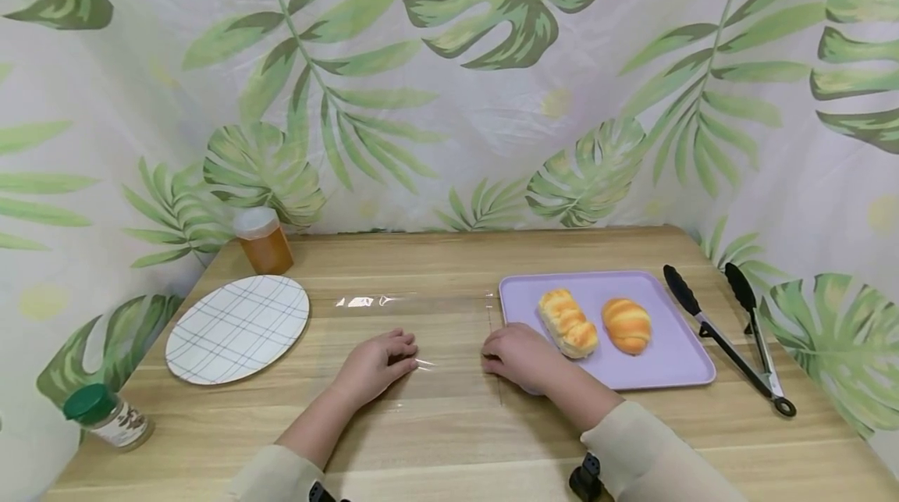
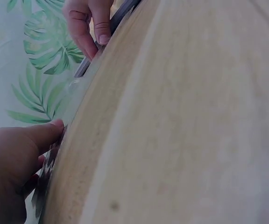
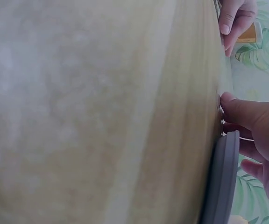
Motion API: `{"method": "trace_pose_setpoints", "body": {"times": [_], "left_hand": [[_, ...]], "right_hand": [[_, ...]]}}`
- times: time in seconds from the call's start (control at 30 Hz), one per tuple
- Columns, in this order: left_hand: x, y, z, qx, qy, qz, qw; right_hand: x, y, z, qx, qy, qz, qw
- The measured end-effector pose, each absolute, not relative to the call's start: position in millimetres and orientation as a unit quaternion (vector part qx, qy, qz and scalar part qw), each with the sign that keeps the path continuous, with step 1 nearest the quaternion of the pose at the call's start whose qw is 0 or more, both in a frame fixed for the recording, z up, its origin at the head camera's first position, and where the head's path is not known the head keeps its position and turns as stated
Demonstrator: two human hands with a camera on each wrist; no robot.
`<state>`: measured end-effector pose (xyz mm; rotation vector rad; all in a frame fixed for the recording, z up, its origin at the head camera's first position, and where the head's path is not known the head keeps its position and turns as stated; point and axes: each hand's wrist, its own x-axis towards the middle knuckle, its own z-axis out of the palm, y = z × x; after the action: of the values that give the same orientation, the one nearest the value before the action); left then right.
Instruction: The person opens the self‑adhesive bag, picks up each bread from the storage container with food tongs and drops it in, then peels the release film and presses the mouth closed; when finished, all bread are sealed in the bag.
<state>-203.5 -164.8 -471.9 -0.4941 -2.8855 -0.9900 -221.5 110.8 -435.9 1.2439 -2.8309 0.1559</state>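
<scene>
A clear plastic sheet or bag [image 1: 449, 330] lies flat on the table, with shiny glints and a line along its right side. My left hand [image 1: 375, 365] rests on it near the middle, thumb and fingers somewhat apart and slightly bent. At the right side line my right hand [image 1: 523, 357] touches the plastic with its fingertips, just over the tray's left edge. In the left wrist view the left thumb [image 2: 55, 128] meets the film, which glints below it. The right wrist view shows the right thumb [image 3: 228, 99] at the film, above the tray's rim.
A purple tray [image 1: 663, 369] holds two bread pieces, a ridged loaf [image 1: 567, 322] and a round bun [image 1: 627, 326]. Black-tipped tongs [image 1: 737, 350] lie right of it. Leftward are a checked plate [image 1: 239, 330], an amber jar [image 1: 267, 248] and a green-capped shaker [image 1: 115, 420].
</scene>
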Motion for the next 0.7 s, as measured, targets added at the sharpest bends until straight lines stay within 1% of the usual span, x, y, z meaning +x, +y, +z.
{"method": "trace_pose_setpoints", "body": {"times": [0.23,0.37,0.5,0.7], "left_hand": [[-204.9,-165.1,-472.5,-0.161,-0.937,-0.305,0.050],[-204.5,-166.4,-473.4,-0.149,-0.933,-0.322,0.060],[-203.7,-166.3,-470.3,-0.131,-0.923,-0.356,0.061],[-201.2,-168.4,-462.4,-0.127,-0.912,-0.383,0.072]], "right_hand": [[-222.0,110.9,-436.5,0.402,-0.914,0.040,0.025],[-222.1,110.5,-436.7,0.405,-0.913,0.039,0.027],[-221.4,110.9,-437.2,0.399,-0.915,0.045,0.024],[-221.2,110.6,-436.6,0.398,-0.916,0.049,0.028]]}}
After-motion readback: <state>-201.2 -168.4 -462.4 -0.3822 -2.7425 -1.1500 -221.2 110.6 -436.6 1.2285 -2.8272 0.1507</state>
